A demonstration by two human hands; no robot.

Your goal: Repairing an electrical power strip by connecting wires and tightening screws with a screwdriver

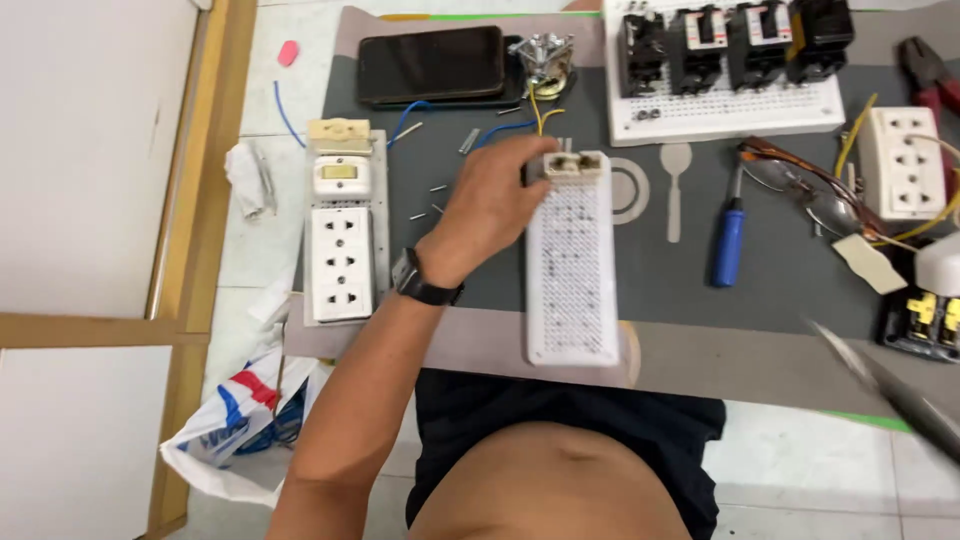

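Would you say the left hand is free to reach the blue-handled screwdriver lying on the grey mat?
Probably not at once: the left hand is gripping the top of the white perforated board. The blue-handled screwdriver lies uncovered just beyond that board, so the path itself looks open.

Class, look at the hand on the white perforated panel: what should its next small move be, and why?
Probably steady the white perforated panel flat on the grey mat. The left hand grips only its far end, by the small beige connector block, while the near end overhangs the mat's edge.
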